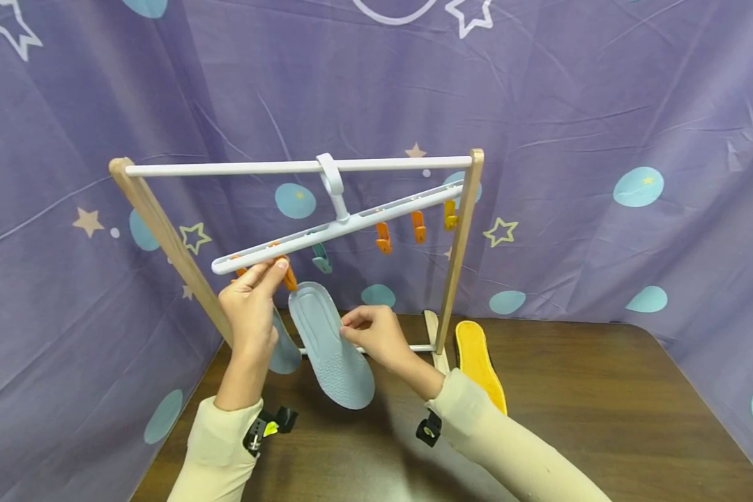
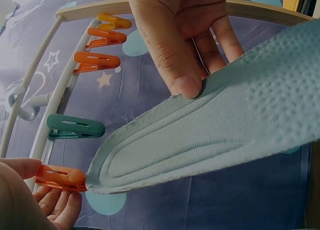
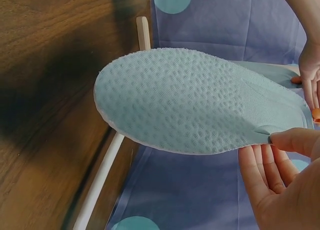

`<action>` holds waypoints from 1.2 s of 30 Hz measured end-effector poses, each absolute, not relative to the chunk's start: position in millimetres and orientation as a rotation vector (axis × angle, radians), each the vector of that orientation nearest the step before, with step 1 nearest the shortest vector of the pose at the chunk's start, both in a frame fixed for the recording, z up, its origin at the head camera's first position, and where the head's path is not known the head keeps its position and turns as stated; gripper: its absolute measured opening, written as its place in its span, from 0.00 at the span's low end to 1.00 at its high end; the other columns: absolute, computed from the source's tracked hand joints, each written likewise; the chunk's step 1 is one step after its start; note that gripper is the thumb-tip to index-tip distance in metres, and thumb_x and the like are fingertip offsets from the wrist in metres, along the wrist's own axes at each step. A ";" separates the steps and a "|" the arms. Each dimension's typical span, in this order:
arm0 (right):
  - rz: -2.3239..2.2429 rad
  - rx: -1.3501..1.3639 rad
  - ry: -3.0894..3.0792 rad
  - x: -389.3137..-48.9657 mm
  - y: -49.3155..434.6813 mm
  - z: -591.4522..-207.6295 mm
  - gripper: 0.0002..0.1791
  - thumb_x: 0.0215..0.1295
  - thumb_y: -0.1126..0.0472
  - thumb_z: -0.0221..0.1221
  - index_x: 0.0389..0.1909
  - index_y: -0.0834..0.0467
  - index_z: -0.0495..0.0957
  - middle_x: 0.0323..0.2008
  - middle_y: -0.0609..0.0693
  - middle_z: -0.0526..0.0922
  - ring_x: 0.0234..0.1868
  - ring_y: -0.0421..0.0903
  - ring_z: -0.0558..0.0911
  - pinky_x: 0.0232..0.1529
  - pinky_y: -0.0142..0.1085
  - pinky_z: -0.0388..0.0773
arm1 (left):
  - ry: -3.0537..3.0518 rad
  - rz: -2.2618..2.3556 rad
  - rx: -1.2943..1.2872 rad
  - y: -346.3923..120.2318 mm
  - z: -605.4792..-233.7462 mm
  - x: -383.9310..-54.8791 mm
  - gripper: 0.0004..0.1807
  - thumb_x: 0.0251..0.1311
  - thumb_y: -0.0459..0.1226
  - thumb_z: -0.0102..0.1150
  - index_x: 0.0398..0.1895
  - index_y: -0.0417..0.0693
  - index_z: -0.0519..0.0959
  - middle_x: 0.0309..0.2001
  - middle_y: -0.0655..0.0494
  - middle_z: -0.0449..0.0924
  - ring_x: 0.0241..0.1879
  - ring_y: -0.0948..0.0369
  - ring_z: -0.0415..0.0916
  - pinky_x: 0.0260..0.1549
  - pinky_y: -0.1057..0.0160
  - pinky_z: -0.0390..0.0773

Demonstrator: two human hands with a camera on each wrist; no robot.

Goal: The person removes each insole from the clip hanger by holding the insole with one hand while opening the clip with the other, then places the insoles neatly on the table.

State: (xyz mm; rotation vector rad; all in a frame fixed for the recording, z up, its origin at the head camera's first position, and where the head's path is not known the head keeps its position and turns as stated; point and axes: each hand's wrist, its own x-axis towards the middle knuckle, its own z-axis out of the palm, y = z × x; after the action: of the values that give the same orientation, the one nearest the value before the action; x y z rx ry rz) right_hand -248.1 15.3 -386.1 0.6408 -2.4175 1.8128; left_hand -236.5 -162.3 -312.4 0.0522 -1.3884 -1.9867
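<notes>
My left hand (image 1: 249,301) pinches an orange clothes clip (image 2: 61,177) near the low left end of a white clip hanger (image 1: 376,217). My right hand (image 1: 379,336) holds a pale blue-grey insole (image 1: 334,357) by its side edge, between thumb and fingers. The insole slants, its narrower end up at the clip's tip and its broad dimpled end lower right. In the left wrist view that narrower end meets the orange clip's mouth. A second grey insole (image 1: 286,353) hangs farther left, partly hidden behind my left hand.
The hanger hooks over the white top rod (image 1: 226,168) of a wooden-sided rack (image 1: 457,259). Along it hang a teal clip (image 1: 321,259), two more orange clips (image 1: 383,238) and a yellow clip (image 1: 450,215). A yellow insole (image 1: 480,362) lies on the brown table (image 1: 602,390), right of the rack.
</notes>
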 end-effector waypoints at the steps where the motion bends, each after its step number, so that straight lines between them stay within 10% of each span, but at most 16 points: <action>1: 1.822 0.635 -2.415 -248.2 16.0 -386.5 0.02 0.61 0.71 0.67 0.33 0.67 0.86 0.28 0.59 0.88 0.24 0.35 0.79 0.27 0.24 0.79 | -1.392 -1.986 0.055 -162.5 -312.5 -236.5 0.08 0.58 0.24 0.69 0.41 0.30 0.87 0.31 0.61 0.90 0.36 0.68 0.86 0.39 0.73 0.85; 10: 1.948 0.563 -2.398 -250.7 25.7 -388.6 0.04 0.62 0.71 0.66 0.35 0.68 0.86 0.31 0.62 0.88 0.26 0.36 0.81 0.34 0.43 0.89 | -1.407 -2.002 0.052 -161.8 -313.1 -235.5 0.11 0.59 0.24 0.67 0.44 0.27 0.85 0.31 0.63 0.90 0.34 0.69 0.86 0.39 0.73 0.85; 36: 2.083 0.358 -2.426 -255.2 94.7 -379.9 0.10 0.63 0.67 0.68 0.42 0.70 0.84 0.32 0.52 0.87 0.31 0.41 0.84 0.40 0.48 0.89 | -1.425 -2.017 0.051 -161.8 -312.0 -232.3 0.19 0.59 0.22 0.66 0.52 0.19 0.78 0.31 0.64 0.89 0.36 0.71 0.85 0.42 0.76 0.84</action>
State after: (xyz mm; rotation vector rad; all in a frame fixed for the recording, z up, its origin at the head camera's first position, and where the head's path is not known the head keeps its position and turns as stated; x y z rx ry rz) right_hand -255.2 94.7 -379.9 0.3576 -2.4255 2.0830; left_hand -232.3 -161.8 -312.0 0.0513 -1.4254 -2.0172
